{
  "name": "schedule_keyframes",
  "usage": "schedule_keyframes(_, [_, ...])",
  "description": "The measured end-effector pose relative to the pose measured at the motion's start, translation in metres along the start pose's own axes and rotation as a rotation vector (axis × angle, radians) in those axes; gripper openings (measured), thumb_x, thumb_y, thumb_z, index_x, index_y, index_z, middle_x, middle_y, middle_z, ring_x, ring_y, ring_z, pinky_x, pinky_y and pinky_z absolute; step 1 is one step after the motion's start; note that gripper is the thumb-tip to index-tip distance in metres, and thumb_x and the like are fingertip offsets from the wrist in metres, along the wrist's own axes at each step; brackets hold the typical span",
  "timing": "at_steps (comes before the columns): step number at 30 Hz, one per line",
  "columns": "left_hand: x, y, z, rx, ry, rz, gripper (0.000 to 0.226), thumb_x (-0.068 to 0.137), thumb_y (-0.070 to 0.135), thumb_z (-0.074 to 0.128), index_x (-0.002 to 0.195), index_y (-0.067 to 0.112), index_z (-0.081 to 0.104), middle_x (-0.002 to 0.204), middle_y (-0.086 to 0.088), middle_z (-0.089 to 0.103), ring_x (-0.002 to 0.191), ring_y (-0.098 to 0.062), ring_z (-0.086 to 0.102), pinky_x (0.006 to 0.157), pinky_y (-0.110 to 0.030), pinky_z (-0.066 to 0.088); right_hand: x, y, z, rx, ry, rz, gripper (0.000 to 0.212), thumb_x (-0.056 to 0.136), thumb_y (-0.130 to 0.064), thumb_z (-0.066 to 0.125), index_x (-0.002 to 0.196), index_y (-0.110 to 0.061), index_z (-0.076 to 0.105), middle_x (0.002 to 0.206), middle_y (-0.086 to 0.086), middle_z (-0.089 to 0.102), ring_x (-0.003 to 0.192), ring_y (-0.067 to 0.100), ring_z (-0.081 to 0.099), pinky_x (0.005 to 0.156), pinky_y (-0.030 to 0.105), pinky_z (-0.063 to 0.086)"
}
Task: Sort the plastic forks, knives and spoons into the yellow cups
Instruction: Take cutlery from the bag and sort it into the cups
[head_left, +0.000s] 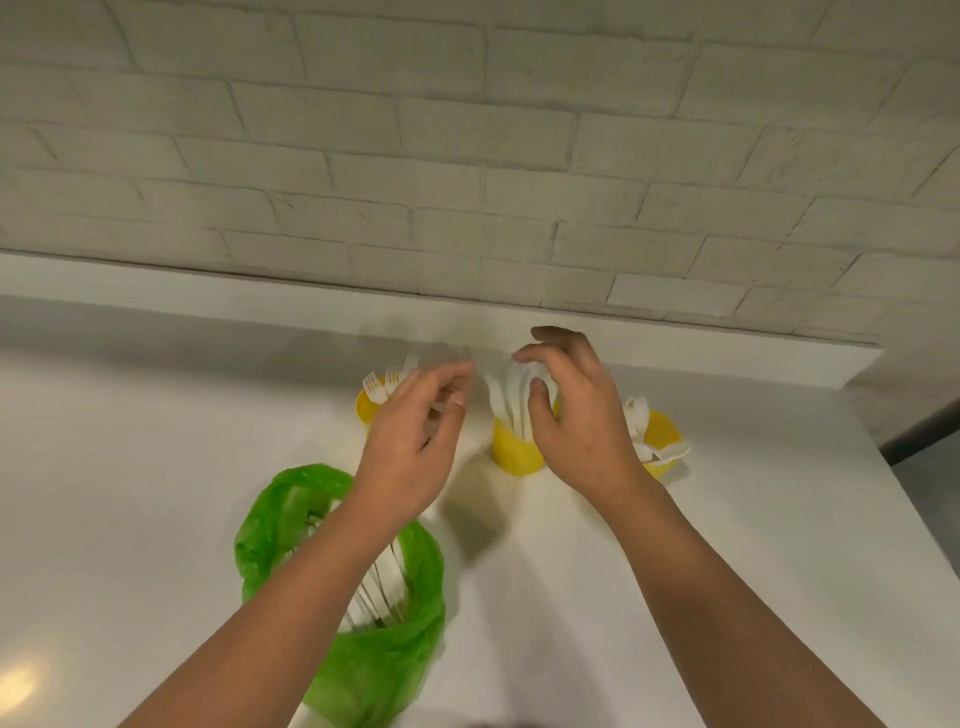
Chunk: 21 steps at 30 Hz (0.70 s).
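- Three round yellow plastic cups in a row at the back of the white countertop, all already partly loaded.
- Left yellow cup, 10 o'clock from the left hand: white plastic forks stand in it, tines up.
- Middle yellow cup, 12 o'clock of frame centre: holds flat white plastic pieces, probably knives; blurred, not certain.
- Right yellow cup, 3 o'clock from the middle cup: white plastic spoons in it, some leaning over the rim.
- Crumpled green plastic bag at 7 o'clock, mouth open, with white cutlery handles in a bunch inside. So sorting is well under way but not finished, roughly mid-task by my read.
- Left hand raised between left and middle cups, fingers loosely curled and apart; motion blur at the tips, cannot tell if it pinches a piece.
- Right hand over the middle cup, fingers spread and arched around the knife tops, not clearly clamped on anything.
- Left to do: empty the bag, one type per cup.
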<state>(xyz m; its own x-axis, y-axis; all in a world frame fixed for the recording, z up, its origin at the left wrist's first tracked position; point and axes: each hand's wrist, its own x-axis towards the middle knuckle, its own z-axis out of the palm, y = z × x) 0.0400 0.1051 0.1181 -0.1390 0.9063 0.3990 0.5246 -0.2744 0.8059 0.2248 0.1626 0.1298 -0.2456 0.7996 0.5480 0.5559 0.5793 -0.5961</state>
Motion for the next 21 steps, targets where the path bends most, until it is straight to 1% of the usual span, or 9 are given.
schedule_keyframes(4, [-0.036, -0.011, -0.040, -0.010, 0.047, -0.094, 0.028, 0.103, 0.009, 0.054, 0.115, 0.024, 0.074, 0.109, 0.008, 0.067, 0.100, -0.011, 0.068, 0.081, -0.015, 0.048, -0.019, -0.040, 0.010, 0.102, -0.055, -0.028, 0.034, 0.089, 0.007, 0.055, 0.113, -0.014, 0.068, 0.129, 0.002, 0.057, 0.123, 0.012, 0.056, 0.101, 0.019, 0.042])
schedule_keyframes(6, [-0.053, -0.022, -0.055, -0.031, 0.028, -0.185, 0.029, 0.103, 0.007, 0.055, 0.113, 0.028, 0.072, 0.106, 0.007, 0.069, 0.091, -0.011, 0.073, 0.079, -0.024, 0.055, -0.032, -0.056, 0.022, 0.159, -0.112, -0.042, 0.031, 0.091, 0.007, 0.055, 0.110, -0.014, 0.069, 0.122, 0.000, 0.060, 0.115, 0.010, 0.059, 0.097, 0.017, 0.043])
schedule_keyframes(9, [-0.072, -0.044, -0.076, 0.061, -0.096, -0.297, 0.027, 0.102, 0.009, 0.055, 0.119, 0.029, 0.065, 0.093, 0.008, 0.074, 0.078, -0.008, 0.075, 0.076, -0.038, 0.060, -0.051, -0.072, 0.049, 0.254, -0.270, -0.007, 0.028, 0.092, 0.006, 0.053, 0.104, -0.014, 0.069, 0.106, -0.004, 0.066, 0.101, 0.007, 0.062, 0.087, 0.019, 0.048])
schedule_keyframes(11, [-0.082, -0.060, -0.087, 0.189, -0.197, -0.313, 0.027, 0.102, 0.011, 0.053, 0.119, 0.030, 0.062, 0.088, 0.011, 0.075, 0.073, -0.005, 0.073, 0.074, -0.037, 0.059, -0.065, -0.078, 0.071, 0.300, -0.422, 0.049, 0.029, 0.092, 0.006, 0.051, 0.101, -0.015, 0.069, 0.100, -0.003, 0.068, 0.095, 0.007, 0.064, 0.084, 0.021, 0.050])
schedule_keyframes(13, [-0.089, -0.071, -0.095, 0.341, -0.305, -0.321, 0.024, 0.100, 0.015, 0.055, 0.117, 0.030, 0.065, 0.083, 0.012, 0.074, 0.067, -0.006, 0.068, 0.069, -0.036, 0.057, -0.079, -0.081, 0.092, 0.296, -0.595, 0.123, 0.031, 0.091, 0.006, 0.048, 0.099, -0.014, 0.070, 0.100, -0.001, 0.071, 0.094, 0.010, 0.066, 0.086, 0.022, 0.051])
schedule_keyframes(15, [-0.095, -0.081, -0.100, 0.513, -0.422, -0.310, 0.024, 0.097, 0.021, 0.058, 0.117, 0.031, 0.066, 0.088, 0.009, 0.074, 0.072, -0.011, 0.068, 0.069, -0.036, 0.056, -0.092, -0.082, 0.111, 0.232, -0.771, 0.210, 0.030, 0.092, 0.004, 0.047, 0.101, -0.011, 0.072, 0.103, 0.002, 0.073, 0.098, 0.015, 0.067, 0.089, 0.024, 0.051])
schedule_keyframes(17, [-0.101, -0.086, -0.104, 0.670, -0.541, -0.298, 0.029, 0.094, 0.026, 0.058, 0.120, 0.036, 0.064, 0.102, 0.012, 0.073, 0.088, -0.013, 0.070, 0.071, -0.034, 0.056, -0.102, -0.082, 0.127, 0.105, -0.905, 0.273, 0.026, 0.093, -0.002, 0.048, 0.104, -0.010, 0.071, 0.106, 0.006, 0.074, 0.101, 0.021, 0.067, 0.089, 0.027, 0.051])
schedule_keyframes(20, [-0.104, -0.088, -0.113, 0.787, -0.616, -0.291, 0.035, 0.093, 0.030, 0.060, 0.127, 0.039, 0.060, 0.119, 0.013, 0.062, 0.103, -0.016, 0.067, 0.071, -0.032, 0.053, -0.114, -0.080, 0.144, -0.055, -0.940, 0.323, 0.019, 0.093, -0.017, 0.055, 0.100, -0.005, 0.068, 0.101, 0.012, 0.071, 0.096, 0.028, 0.066, 0.081, 0.035, 0.053])
schedule_keyframes(21, [-0.104, -0.090, -0.117, 0.814, -0.622, -0.306, 0.039, 0.093, 0.029, 0.062, 0.130, 0.038, 0.058, 0.121, 0.011, 0.059, 0.105, -0.018, 0.066, 0.070, -0.032, 0.051, -0.117, -0.081, 0.148, -0.082, -0.926, 0.340, 0.023, 0.094, -0.024, 0.058, 0.101, -0.004, 0.066, 0.102, 0.013, 0.069, 0.097, 0.029, 0.065, 0.078, 0.034, 0.051])
